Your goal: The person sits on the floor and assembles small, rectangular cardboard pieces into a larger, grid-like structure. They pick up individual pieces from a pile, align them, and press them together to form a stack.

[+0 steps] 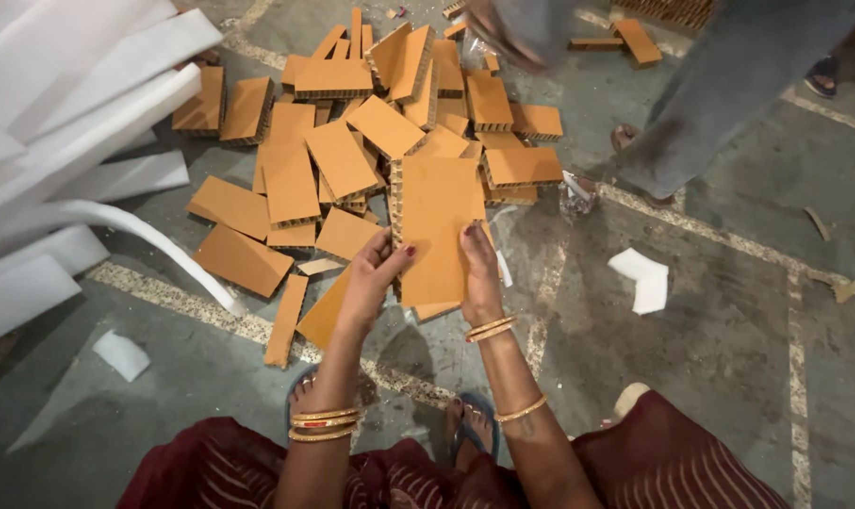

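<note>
**Both hands on an orange cardboard panel above the floor**

At the centre of the frame the left hand (376,273) and the right hand (481,273) grip one upright orange honeycomb cardboard panel (434,226) by its lower side edges, fingers curled over its face. Gold bangles (324,424) ring both wrists. Behind it, toward the upper centre, a loose pile of similar panels (352,123) lies scattered on the grey floor (729,358). White foam sheets (60,123) fill the upper left. Another person's legs (720,94) stand at the upper right. A white scrap (642,278) lies right of centre.
</note>
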A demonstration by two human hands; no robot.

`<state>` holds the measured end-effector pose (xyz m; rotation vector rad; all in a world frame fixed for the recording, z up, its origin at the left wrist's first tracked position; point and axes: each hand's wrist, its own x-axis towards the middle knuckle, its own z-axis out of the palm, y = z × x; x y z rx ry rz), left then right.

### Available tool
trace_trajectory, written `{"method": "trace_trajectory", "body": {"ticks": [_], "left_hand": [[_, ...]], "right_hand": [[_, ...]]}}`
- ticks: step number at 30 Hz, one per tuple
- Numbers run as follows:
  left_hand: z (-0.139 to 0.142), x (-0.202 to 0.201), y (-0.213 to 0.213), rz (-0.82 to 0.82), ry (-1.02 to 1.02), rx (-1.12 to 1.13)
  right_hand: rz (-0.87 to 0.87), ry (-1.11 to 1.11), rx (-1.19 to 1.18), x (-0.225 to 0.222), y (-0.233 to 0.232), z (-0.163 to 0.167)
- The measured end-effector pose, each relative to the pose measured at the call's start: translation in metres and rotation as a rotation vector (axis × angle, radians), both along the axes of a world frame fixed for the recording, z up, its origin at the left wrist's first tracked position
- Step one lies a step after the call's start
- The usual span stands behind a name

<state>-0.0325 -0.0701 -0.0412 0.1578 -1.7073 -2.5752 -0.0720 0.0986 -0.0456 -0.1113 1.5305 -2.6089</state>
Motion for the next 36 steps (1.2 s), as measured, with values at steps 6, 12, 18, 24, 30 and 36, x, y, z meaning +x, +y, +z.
{"method": "trace_trajectory", "body": {"ticks": [6, 12, 18, 24, 30, 36], "left_hand": [[0.004, 0.004, 0.010, 0.057, 0.006, -0.123], [-0.010, 0.003, 0.008, 0.053, 0.078, 0.011], [-0.044, 0.012, -0.024, 0.076, -0.088, -0.066], [-0.075, 0.046, -0.097, 0.307, -0.230, -0.075], [-0.092, 0.105, -0.175, 0.461, -0.305, -0.116], [-0.111, 0.158, -0.203, 0.618, -0.736, 0.108]], "right_hand": [[0.018, 0.035, -0.119, -0.003, 0.007, -0.014], [0.019, -0.010, -0.100, -0.006, 0.003, -0.030], [0.100, -0.099, 0.037, 0.001, -0.029, -0.063], [0.219, -0.269, 0.308, 0.008, -0.055, -0.109], [0.303, -0.403, 0.593, 0.017, -0.064, -0.157], [0.419, -0.566, 0.657, 0.031, -0.075, -0.194]]}}
